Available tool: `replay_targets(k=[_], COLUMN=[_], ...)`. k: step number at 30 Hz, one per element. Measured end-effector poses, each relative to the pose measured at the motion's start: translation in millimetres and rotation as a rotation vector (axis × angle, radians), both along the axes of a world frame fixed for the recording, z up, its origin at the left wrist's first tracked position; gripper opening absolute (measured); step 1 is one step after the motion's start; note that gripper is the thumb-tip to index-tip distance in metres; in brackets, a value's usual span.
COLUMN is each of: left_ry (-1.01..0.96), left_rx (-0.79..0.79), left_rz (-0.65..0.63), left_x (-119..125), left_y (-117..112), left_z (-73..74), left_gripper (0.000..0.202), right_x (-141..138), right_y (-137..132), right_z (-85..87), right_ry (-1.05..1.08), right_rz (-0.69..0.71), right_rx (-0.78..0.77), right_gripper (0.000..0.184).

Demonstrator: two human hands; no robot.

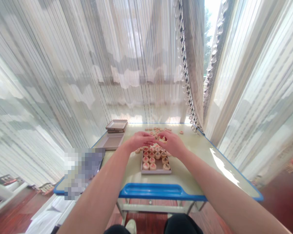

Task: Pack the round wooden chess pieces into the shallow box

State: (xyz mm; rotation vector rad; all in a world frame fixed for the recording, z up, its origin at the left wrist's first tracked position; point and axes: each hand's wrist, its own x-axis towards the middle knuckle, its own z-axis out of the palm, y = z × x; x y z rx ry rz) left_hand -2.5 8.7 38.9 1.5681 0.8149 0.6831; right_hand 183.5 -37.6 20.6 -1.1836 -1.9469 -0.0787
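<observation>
A xiangqi piece [156,138] with a black character sits between my two hands, above the far part of a shallow box [156,172]. My left hand [142,140] reaches in from the left, its fingertips against the piece. From the other side, the thumb and forefinger of my right hand [173,143] curve around to the same piece. Below them the box holds rows of round pieces, red-marked ones [146,166] on the left and black-marked ones [166,166] on the right. Bare box floor [158,165] shows between these columns. My hands hide the box's far end.
Loose pieces [157,129] lie scattered at the table's far side, one [181,132] farther right. Stacked shallow trays or lids [116,125] and another tray [110,141] stand back left. A blurred item [88,169] covers the left edge. Curtains [136,65] hang behind the blue-edged table [190,175].
</observation>
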Motion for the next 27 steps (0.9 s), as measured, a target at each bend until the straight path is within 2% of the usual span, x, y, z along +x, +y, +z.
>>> replay_targets(k=[5,10,13,15,18,20,23,27], left_ry=[0.031,0.050,0.056,0.066,0.126,0.227,0.446,0.677], left_rx=[0.059,0.065,0.086,0.164,0.396,0.546,0.689,0.797], left_rz=[0.011,-0.011,-0.009,0.097,0.444,0.622,0.718,0.734], left_x=[1,-3,-2,-2,-7,-13,-22,-22], left_y=[-2,-6,-11,-13,-17,-21,-28,-33], left_z=[0.6,1.6,3.2,2.8,-3.0,-10.6,-24.3,-38.0], left_gripper=[0.027,0.022,0.023,0.028,0.034,0.034,0.034,0.032], right_x=[3,0,-2,-1,5,9,10,5], right_y=[-3,-9,-11,-14,-21,-30,-48,-66], right_z=[3.0,3.1,4.1,8.2,17.6,20.8,14.2,-7.0], right_ry=[-0.019,-0.045,-0.029,-0.027,-0.056,-0.061,-0.016,0.035], right_rz=[0.030,0.094,0.077,0.055,0.045,0.054,0.053,0.018], right_rx=[0.005,0.018,0.031,-0.006,-0.190,-0.359,-0.455,-0.355], right_gripper=[0.023,0.016,0.015,0.015,0.016,0.017,0.022,0.022])
